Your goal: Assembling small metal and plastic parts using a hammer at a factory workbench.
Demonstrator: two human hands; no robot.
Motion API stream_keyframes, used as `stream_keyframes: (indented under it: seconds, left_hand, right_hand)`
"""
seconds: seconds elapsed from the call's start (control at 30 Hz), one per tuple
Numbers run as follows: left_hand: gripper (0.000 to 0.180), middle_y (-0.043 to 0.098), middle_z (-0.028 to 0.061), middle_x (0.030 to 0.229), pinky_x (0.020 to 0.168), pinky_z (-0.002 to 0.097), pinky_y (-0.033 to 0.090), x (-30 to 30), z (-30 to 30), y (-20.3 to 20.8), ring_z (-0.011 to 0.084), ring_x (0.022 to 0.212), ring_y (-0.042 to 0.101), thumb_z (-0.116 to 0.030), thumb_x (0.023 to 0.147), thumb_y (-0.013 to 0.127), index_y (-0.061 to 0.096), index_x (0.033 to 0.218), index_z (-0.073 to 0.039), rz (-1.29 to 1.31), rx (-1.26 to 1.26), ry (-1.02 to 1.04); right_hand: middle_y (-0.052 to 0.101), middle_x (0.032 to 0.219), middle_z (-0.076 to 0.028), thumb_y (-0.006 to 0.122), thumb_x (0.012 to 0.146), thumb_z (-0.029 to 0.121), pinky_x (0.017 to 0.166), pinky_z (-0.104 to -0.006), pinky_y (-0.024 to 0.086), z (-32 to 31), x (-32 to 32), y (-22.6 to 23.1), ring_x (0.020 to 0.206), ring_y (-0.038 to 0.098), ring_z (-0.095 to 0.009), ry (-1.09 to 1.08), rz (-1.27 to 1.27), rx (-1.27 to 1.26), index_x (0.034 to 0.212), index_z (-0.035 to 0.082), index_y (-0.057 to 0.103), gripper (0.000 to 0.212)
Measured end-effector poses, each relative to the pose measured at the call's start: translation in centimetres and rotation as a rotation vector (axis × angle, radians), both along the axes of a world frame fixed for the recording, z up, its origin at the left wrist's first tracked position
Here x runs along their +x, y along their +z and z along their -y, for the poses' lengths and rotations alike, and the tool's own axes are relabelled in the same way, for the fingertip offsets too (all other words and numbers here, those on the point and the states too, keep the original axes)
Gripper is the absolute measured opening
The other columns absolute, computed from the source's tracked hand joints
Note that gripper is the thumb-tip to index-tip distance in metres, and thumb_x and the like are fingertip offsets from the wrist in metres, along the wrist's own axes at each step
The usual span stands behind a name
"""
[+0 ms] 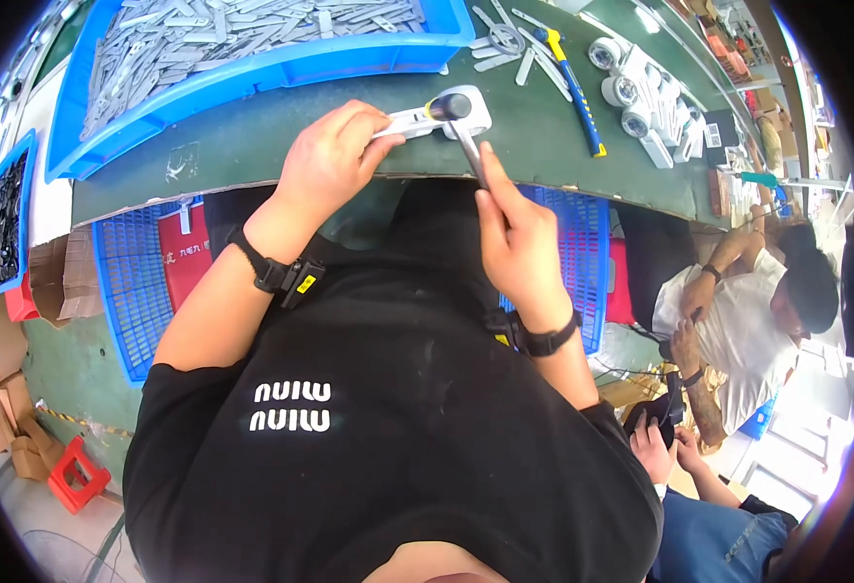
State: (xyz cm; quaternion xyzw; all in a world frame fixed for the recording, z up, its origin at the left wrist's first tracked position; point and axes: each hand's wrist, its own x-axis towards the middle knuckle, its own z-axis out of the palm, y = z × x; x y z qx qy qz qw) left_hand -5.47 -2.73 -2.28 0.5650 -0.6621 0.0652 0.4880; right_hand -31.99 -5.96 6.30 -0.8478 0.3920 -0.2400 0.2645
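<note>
My left hand [330, 155] is closed around the long end of a white plastic part [478, 109] with a wide rounded head, held on the green table. In my right hand [521, 238] is the grey handle of a small hammer [469, 151]. The dark cylindrical hammer head, with a yellow band at one end, lies over the part and hides some of its middle. Whether the head touches the part, I cannot tell. Close beyond my left hand stands a blue bin [301, 66] heaped with flat grey strips [204, 44].
A yellow-and-blue hammer [573, 87] lies right of loose grey strips [529, 58]. Several white round-headed parts [641, 102] are piled farther right. Blue baskets [136, 291] stand below the table edge. Other people [738, 311] work at the right. A red stool [79, 474] is lower left.
</note>
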Motion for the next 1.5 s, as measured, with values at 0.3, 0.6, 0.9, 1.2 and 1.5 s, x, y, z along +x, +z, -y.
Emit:
stream_keyframes:
  seconds: [0.3,0.6,0.9,1.2,1.5]
  left_hand:
    - [0.023,0.075,0.0113,0.099,0.071,0.0412,0.060,0.6,-0.8,1.1,0.0351,0.080,0.072,-0.011,0.090,0.088,0.071,0.103,-0.003,-0.169,0.139,-0.065]
    - [0.030,0.075,0.0135,0.097,0.073,0.0426,0.059,0.7,-0.7,1.0,0.0368,0.085,0.074,-0.013,0.091,0.088,0.067,0.111,-0.006,-0.244,0.114,-0.085]
    - [0.034,0.078,0.0138,0.103,0.080,0.0438,0.062,0.7,-0.9,0.7,0.0366,0.094,0.077,-0.015,0.091,0.088,0.066,0.116,-0.007,-0.249,0.200,-0.068]
    - [0.037,0.079,0.0143,0.105,0.083,0.0429,0.063,0.7,-0.7,1.1,0.0353,0.097,0.079,-0.014,0.090,0.090,0.067,0.118,-0.006,-0.241,0.209,-0.065]
    - [0.043,0.079,0.0135,0.103,0.080,0.0445,0.062,0.7,-0.7,0.6,0.0351,0.093,0.078,-0.015,0.090,0.089,0.064,0.124,-0.008,-0.273,0.185,-0.083]
  right_hand:
    - [0.073,0.090,-0.024,0.067,0.106,0.000,0.071,-0.0402,0.057,1.2,0.7,-0.9,0.075,0.074,-0.037,0.162,-0.041,-0.156,0.157,0.001,0.062,0.051]
    - [0.070,0.082,-0.017,0.064,0.109,0.002,0.069,-0.0369,0.057,0.3,0.6,-0.8,0.067,0.070,-0.032,0.080,0.011,0.055,0.159,0.004,0.062,0.050]
    - [0.078,0.101,-0.024,0.065,0.107,-0.001,0.079,-0.0413,0.061,0.5,0.3,-0.5,0.085,0.078,-0.037,0.076,0.017,-0.082,0.149,0.002,0.068,0.042]
    - [0.073,0.087,-0.024,0.066,0.108,0.003,0.073,-0.0408,0.059,1.2,-0.3,-2.4,0.075,0.073,-0.043,0.103,0.024,-0.179,0.155,0.004,0.063,0.047]
    - [0.071,0.085,-0.025,0.066,0.108,0.003,0.071,-0.0397,0.058,0.0,0.6,-0.8,0.073,0.072,-0.042,0.163,0.148,-0.107,0.158,0.009,0.064,0.050]
